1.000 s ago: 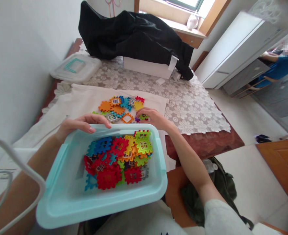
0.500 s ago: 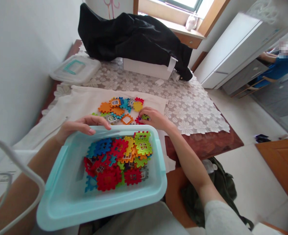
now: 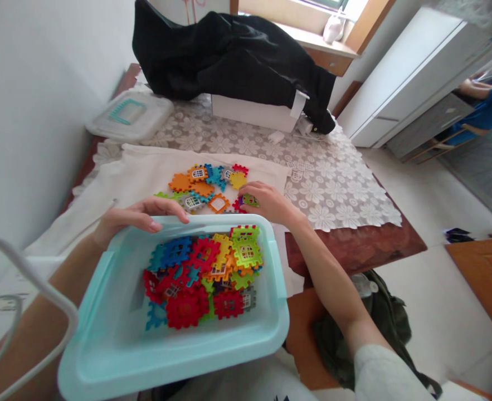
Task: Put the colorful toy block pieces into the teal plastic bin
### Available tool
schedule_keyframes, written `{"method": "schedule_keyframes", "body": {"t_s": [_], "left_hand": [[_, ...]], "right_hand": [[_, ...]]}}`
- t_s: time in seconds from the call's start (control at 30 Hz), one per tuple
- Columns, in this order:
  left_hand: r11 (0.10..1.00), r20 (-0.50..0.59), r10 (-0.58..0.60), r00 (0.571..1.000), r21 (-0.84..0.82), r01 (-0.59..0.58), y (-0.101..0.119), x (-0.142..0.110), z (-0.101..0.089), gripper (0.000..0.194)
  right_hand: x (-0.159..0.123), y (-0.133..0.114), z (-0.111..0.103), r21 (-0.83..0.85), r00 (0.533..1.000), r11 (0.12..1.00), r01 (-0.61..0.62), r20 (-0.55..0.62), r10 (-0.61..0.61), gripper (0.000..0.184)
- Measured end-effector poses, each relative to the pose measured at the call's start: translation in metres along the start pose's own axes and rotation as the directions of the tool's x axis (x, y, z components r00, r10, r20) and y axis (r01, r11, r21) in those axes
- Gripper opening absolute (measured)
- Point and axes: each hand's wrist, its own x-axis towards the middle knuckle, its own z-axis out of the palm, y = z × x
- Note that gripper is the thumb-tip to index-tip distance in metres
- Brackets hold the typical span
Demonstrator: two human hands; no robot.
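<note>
A light blue plastic storage bin (image 3: 103, 356) is tilted toward me, with interlocking plastic building blocks (image 3: 187, 309) in red, blue, yellow, orange, green and grey piled inside. My left hand (image 3: 139, 216) grips its far rim near the left corner, fingers lying over the edge. Beyond the bin, more loose blocks (image 3: 203, 189) lie on a white cloth (image 3: 145, 167). At the right end of these, my right hand (image 3: 264, 200) is closed around a few blocks, among them a green one (image 3: 251, 200); its fingertips are partly hidden.
A clear lid (image 3: 131, 117) with a teal handle lies at the table's back left. Black fabric (image 3: 233, 55) covers a white box (image 3: 252, 113) at the back. White cables (image 3: 57, 295) cross the left foreground. A dark green bag (image 3: 385, 323) is right of my legs. Another person's blue clothing (image 3: 488, 114) shows far right.
The view has shifted slightly, and the bin sits a touch lower and nearer in it. Both hands keep nearly the same places and grips.
</note>
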Motion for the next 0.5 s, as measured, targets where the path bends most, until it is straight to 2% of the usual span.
{"method": "schedule_keyframes", "body": {"t_s": [0.13,0.23,0.3,0.37,0.43,0.5], "left_hand": [[0.999,0.005,0.030,1.000,0.009,-0.030,-0.003,0.001,-0.004,0.027],[1.000,0.020,0.008,1.000,0.003,-0.008,-0.003,0.001,-0.004,0.028],[1.000,0.032,0.006,0.999,0.005,-0.006,-0.001,0.001,-0.002,0.028],[1.000,0.049,0.010,0.999,0.002,-0.010,0.000,0.001,0.000,0.029],[1.000,0.064,0.014,0.998,-0.010,-0.014,0.001,0.001,0.002,0.030],[1.000,0.062,0.019,0.998,-0.013,-0.018,0.001,0.001,0.002,0.030]], "right_hand": [[0.002,-0.004,-0.002,0.282,0.977,0.959,0.035,-0.212,0.027,0.024],[0.002,-0.019,-0.003,0.574,0.923,0.807,0.141,-0.371,0.102,0.040],[0.000,-0.036,-0.004,0.691,0.895,0.687,0.227,-0.426,0.133,0.054],[-0.004,-0.054,-0.006,0.738,0.911,0.612,0.286,-0.407,0.066,0.068],[-0.006,-0.066,-0.009,0.751,0.938,0.574,0.327,-0.330,-0.104,0.079],[-0.007,-0.070,-0.010,0.745,0.938,0.571,0.346,-0.262,-0.226,0.078]]}}
